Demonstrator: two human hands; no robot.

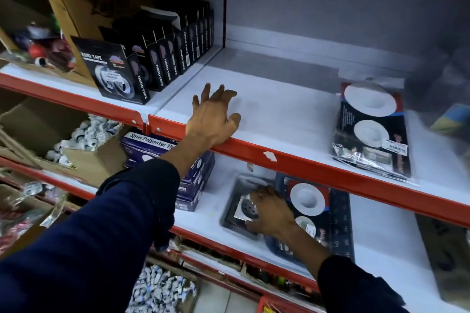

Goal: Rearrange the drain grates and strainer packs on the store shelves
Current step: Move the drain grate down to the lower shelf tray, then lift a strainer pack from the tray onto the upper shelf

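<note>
My left hand (213,117) rests flat and open on the front of the upper white shelf (279,114), holding nothing. On the same shelf to the right lies a strainer pack (371,129) in clear plastic, showing two white round strainers. On the shelf below, my right hand (270,211) lies with spread fingers on a square metal drain grate (241,208) and touches it. Right beside the grate lies another strainer pack (323,213), partly under my wrist. I cannot tell whether the fingers grip the grate.
Black nano tape boxes (152,58) stand in a row at the left of the upper shelf, beside a cardboard box (76,20). Purple thread boxes (188,185) sit left of the grate. A carton of white fittings (86,134) is further left. A dark pack (445,256) lies at the right.
</note>
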